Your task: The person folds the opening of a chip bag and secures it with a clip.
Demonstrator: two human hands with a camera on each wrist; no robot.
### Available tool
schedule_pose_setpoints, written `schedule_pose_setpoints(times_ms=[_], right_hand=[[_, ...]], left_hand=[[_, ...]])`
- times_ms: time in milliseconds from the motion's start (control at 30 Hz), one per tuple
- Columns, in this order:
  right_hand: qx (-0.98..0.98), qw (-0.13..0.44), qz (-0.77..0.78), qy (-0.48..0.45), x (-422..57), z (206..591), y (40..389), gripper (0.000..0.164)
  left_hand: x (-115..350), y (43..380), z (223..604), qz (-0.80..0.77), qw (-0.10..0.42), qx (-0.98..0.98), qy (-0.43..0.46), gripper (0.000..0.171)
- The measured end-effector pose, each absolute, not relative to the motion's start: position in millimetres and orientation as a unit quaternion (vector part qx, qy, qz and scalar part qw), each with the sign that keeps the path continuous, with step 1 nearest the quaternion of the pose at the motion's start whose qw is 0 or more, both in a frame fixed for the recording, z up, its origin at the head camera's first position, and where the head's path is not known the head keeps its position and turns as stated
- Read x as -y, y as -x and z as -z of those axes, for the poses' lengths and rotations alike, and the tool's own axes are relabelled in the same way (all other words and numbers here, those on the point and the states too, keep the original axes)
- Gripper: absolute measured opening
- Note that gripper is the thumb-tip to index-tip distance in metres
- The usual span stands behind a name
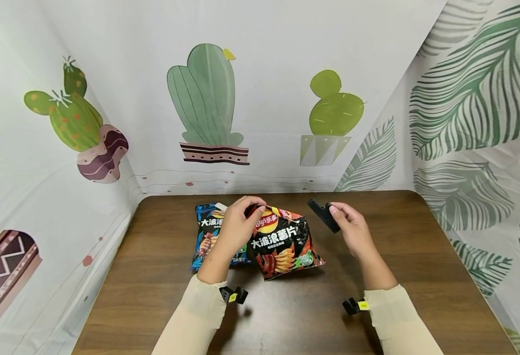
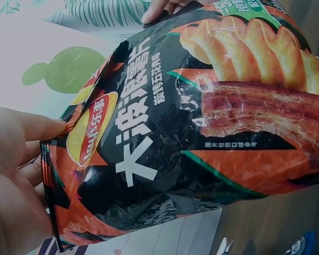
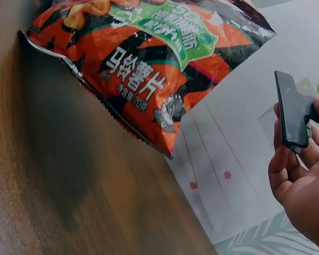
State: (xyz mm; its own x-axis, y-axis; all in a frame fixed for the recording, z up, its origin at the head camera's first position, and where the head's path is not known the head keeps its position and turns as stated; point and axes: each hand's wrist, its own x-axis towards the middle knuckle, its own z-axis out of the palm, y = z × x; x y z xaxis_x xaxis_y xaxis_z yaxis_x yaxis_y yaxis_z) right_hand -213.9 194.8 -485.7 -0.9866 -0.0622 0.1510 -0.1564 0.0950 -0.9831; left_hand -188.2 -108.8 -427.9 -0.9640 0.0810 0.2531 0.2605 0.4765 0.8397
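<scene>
My left hand (image 1: 238, 224) pinches the top edge of a red and black Lay's chip bag (image 1: 278, 244), thumb in front and fingers behind, as the left wrist view shows. The bag hangs tilted, its lower corner over the wooden table in the right wrist view. To its right, my right hand (image 1: 353, 229) holds a black bag clip (image 3: 293, 109) between thumb and fingers, apart from the bag. Behind the left hand lies a blue chip bag (image 1: 204, 236), partly hidden by the hand and the red bag, with a white clip (image 1: 220, 206) at its top edge.
The brown wooden table (image 1: 162, 305) ends at the back against a white cloth (image 1: 269, 108) printed with cacti and leaves. A small black camera with a yellow label sits at each wrist.
</scene>
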Motion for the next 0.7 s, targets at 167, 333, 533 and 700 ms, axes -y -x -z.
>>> schedule_pose_setpoints(times_ms=[167, 333, 533, 700], right_hand=[[0.74, 0.024, -0.665, -0.098, -193.0, 482.1, 211.6, 0.036], [0.739, 0.02, -0.664, -0.112, -192.4, 479.7, 209.1, 0.034], [0.738, 0.013, -0.662, -0.131, -192.4, 479.0, 206.6, 0.03], [0.737, 0.013, -0.658, -0.153, -192.6, 478.1, 205.5, 0.029]], left_hand=[[108.2, 189.2, 427.9, 0.5, 0.094, 0.855, 0.104, 0.014], [107.3, 190.2, 428.3, 0.501, 0.095, 0.854, 0.106, 0.013], [106.4, 190.2, 428.8, 0.507, 0.095, 0.85, 0.108, 0.014], [105.9, 189.9, 428.4, 0.507, 0.092, 0.85, 0.106, 0.013]])
